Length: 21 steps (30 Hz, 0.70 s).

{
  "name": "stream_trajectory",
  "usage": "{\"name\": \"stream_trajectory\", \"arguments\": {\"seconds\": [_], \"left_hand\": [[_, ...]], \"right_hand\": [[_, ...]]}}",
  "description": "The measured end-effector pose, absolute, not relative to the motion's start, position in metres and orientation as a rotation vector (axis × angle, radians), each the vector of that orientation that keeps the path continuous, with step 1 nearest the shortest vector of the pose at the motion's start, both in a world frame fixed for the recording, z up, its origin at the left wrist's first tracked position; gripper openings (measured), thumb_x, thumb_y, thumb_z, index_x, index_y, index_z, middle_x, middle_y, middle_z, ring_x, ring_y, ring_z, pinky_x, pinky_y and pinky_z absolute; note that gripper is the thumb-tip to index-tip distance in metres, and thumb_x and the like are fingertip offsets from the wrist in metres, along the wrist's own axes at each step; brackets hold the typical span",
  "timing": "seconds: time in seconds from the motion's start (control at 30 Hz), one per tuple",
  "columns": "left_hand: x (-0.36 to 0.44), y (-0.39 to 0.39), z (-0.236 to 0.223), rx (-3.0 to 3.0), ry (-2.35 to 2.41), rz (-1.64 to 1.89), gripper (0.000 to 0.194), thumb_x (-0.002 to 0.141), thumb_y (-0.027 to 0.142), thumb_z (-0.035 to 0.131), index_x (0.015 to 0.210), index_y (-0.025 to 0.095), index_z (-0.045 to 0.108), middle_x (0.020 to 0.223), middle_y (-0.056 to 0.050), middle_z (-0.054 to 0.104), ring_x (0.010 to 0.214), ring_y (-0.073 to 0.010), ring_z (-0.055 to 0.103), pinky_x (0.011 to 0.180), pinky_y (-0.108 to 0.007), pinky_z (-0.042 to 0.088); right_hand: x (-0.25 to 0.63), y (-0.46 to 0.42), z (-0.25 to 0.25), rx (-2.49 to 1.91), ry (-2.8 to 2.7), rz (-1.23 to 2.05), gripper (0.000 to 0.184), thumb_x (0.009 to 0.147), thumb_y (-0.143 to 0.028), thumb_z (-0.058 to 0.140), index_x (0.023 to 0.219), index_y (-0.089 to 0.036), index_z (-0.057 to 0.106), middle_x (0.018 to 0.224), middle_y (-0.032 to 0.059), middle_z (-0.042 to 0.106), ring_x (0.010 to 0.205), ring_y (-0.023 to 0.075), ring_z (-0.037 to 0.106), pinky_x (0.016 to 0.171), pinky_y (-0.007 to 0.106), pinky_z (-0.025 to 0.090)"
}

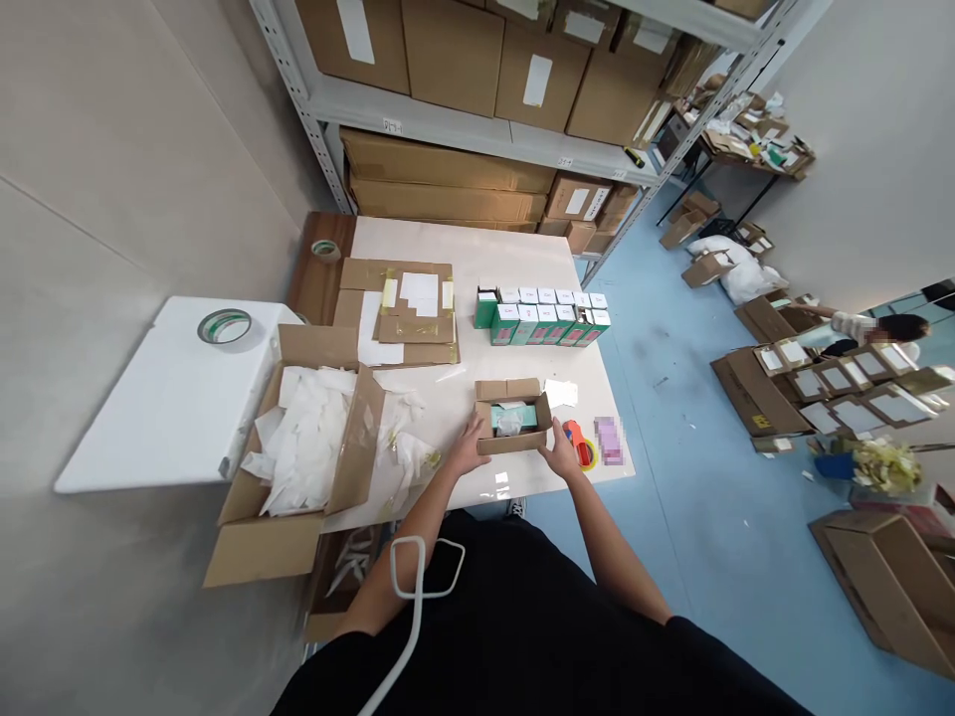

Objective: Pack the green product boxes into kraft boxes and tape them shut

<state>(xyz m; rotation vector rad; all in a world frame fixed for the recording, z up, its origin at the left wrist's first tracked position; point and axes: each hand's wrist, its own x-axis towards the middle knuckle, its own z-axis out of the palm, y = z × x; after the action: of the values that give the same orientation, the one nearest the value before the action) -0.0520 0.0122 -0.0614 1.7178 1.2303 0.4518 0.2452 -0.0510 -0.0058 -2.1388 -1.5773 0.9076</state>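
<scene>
A small open cardboard box sits on the white table in front of me, flaps up. Inside it lie a teal-green box and a crumpled whitish wad. My left hand grips its left side and my right hand its right side. Just right of my right hand are a red-orange tape dispenser and a purple stack, blurred out. White paper slips lie behind the box.
Green-and-white product boxes stand in rows at the back. Flattened cardboard lies left of them. A large carton of white packing paper stands at left, near a tape roll. Behind is a loaded shelf; a person is at far right.
</scene>
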Motion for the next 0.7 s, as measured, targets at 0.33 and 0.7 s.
{"name": "stream_trajectory", "arguments": {"seconds": [0.33, 0.7], "left_hand": [[-0.046, 0.002, -0.061, 1.854, 1.327, 0.274, 0.083, 0.084, 0.015, 0.069, 0.161, 0.025, 0.040, 0.177, -0.010, 0.013, 0.146, -0.0363, 0.048, 0.115, -0.045, 0.044], [-0.060, 0.011, -0.042, 1.800, 1.274, 0.226, 0.068, 0.085, 0.016, 0.059, 0.152, 0.026, 0.056, 0.174, -0.002, 0.027, 0.143, -0.0302, 0.053, 0.114, -0.041, 0.049]], "right_hand": [[0.243, -0.047, -0.012, -1.952, -1.903, 1.131, 0.104, 0.071, -0.014, 0.075, 0.165, -0.026, 0.033, 0.166, 0.0107, 0.041, 0.154, 0.0288, 0.037, 0.125, 0.048, 0.034], [0.262, -0.060, -0.015, -1.830, -1.583, 1.130, 0.073, 0.076, -0.013, 0.065, 0.147, -0.027, 0.055, 0.155, 0.0068, 0.055, 0.139, 0.0243, 0.056, 0.115, 0.046, 0.046]]}}
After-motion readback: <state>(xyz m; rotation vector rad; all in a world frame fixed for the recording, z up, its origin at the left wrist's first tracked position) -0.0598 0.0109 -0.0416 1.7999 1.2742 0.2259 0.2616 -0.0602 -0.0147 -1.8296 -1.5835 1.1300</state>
